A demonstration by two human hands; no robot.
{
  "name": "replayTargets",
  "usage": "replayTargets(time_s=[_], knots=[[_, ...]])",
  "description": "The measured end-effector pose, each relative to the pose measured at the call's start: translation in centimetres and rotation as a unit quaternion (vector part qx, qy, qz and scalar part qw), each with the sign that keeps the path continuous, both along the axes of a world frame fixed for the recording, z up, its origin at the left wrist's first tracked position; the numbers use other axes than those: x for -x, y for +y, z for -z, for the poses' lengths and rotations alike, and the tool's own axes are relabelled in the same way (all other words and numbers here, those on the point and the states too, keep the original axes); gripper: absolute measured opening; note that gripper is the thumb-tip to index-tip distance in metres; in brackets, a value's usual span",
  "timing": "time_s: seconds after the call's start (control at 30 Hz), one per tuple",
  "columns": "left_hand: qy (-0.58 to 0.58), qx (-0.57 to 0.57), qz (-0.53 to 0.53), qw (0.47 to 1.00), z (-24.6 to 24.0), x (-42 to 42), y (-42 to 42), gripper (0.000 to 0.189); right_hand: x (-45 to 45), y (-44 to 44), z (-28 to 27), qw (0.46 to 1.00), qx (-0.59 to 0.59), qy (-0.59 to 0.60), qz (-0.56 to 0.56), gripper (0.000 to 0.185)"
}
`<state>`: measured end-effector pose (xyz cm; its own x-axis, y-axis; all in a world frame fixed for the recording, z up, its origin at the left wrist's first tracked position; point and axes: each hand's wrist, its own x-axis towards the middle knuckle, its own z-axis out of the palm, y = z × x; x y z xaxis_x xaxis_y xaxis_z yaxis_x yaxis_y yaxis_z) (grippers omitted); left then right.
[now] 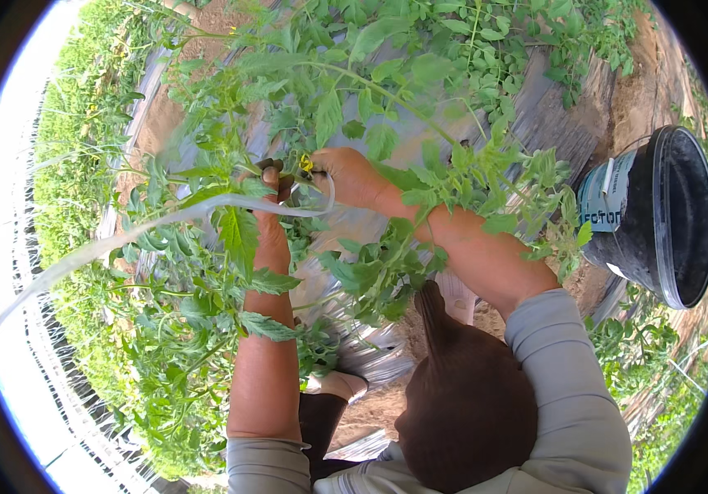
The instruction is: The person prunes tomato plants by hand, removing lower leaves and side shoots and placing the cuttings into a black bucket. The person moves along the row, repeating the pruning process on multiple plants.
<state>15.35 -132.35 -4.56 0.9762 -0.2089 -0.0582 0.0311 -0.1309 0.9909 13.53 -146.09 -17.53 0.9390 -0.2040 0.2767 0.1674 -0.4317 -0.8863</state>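
Observation:
My left hand, its fingertips darkened, pinches the green stem of a tomato plant. Close beside it, my right hand has its fingers closed at the same spot, where a translucent white plastic strip curls up into its grip. From that loop the strip runs past my left hand and off towards the lower left rim. A small yellow tomato flower shows between the two hands. The exact contact of the right fingertips is hidden. Leafy tomato shoots hang across my right forearm.
A black plastic bucket with a printed label lies tilted at the right. Plastic mulch film and bare soil run between the plant rows. A dark brown fabric-like shape and a foot are below my arms.

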Motion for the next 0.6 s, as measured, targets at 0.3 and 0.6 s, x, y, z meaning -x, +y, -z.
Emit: replayTargets(time_s=[0.3,0.6], knots=[[-0.065,-0.072,0.023,0.995,-0.2,-0.6,-1.6,0.034,0.5,-1.2,-0.8,0.989,-0.088,0.089,-0.079,0.021],[-0.082,-0.079,0.051,0.992,7.4,0.3,0.4,0.028,-1.4,-3.1,1.8,0.994,-0.068,-0.001,-0.081,0.021]])
